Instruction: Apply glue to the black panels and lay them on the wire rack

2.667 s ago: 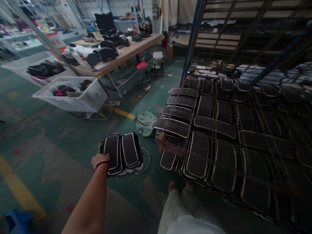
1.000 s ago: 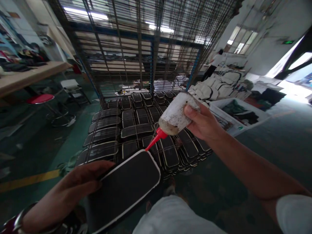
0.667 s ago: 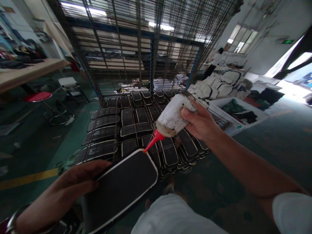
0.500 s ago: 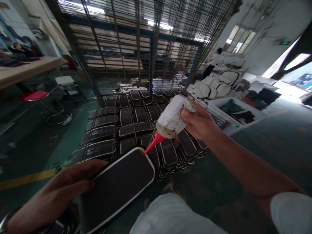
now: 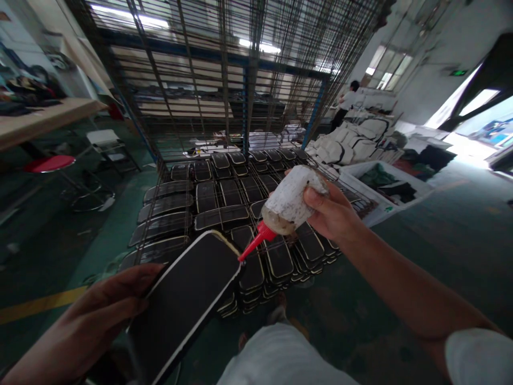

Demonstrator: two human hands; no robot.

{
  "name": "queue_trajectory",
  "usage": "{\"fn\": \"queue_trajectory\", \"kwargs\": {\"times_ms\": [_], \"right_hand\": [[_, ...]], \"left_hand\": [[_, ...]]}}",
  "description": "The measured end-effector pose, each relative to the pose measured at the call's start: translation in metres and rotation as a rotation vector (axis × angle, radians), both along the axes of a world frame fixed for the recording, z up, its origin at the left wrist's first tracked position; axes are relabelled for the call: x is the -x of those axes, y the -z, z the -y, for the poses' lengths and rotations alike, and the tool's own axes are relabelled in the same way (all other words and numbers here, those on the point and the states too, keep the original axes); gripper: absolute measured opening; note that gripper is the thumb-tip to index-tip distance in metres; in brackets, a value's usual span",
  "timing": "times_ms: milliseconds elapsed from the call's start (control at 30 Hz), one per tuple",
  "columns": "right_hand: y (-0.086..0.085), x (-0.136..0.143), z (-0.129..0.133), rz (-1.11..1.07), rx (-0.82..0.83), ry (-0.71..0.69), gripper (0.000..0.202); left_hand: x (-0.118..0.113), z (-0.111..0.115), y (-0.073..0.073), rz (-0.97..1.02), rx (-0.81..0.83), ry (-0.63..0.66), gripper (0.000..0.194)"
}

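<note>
One black panel is slanting before me, its near end running down toward the bottom of my view. A pale border is following its edge, showing yellowish along the far end. My left hand is clamping the panel's left edge, thumb at the face and fingers along the side. My right hand is wrapping around a white, speckled bottle, which is tilting downward, its red nozzle meeting the border at the far right corner. Just beyond, many similar stacked panels are lying in rows, with a wire rack rising above them. On the left, a red stool and a white chair are standing near a brown table, and a yellow line is crossing the green floor. On the right, a white bin is holding green and dark fabric; behind it a heap of white pieces is spreading out. Farther back, a person in a pale top is standing.
</note>
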State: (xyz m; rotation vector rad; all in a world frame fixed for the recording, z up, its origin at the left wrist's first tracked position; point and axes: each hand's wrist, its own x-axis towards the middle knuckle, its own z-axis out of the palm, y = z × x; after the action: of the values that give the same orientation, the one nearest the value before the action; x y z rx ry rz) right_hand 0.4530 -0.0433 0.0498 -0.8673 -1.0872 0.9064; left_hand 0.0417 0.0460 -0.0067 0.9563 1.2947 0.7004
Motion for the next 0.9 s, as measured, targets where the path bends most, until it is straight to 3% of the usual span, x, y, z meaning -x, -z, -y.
{"fn": "queue_trajectory", "kwargs": {"times_ms": [133, 400, 567, 900], "right_hand": [[0.011, 0.005, -0.010, -0.066, 0.000, 0.126, 0.049], [0.023, 0.019, -0.028, -0.156, -0.008, 0.260, 0.047], [0.027, 0.029, -0.028, -0.166, 0.016, 0.270, 0.047], [0.043, 0.048, -0.015, -0.153, 0.037, 0.176, 0.042]], "left_hand": [[0.003, -0.002, 0.010, 0.023, -0.016, 0.015, 0.059], [-0.017, 0.003, -0.006, 0.100, 0.027, 0.026, 0.063], [-0.014, -0.005, -0.001, 0.118, 0.080, 0.058, 0.064], [-0.020, -0.001, 0.001, 0.209, 0.114, 0.032, 0.062]]}}
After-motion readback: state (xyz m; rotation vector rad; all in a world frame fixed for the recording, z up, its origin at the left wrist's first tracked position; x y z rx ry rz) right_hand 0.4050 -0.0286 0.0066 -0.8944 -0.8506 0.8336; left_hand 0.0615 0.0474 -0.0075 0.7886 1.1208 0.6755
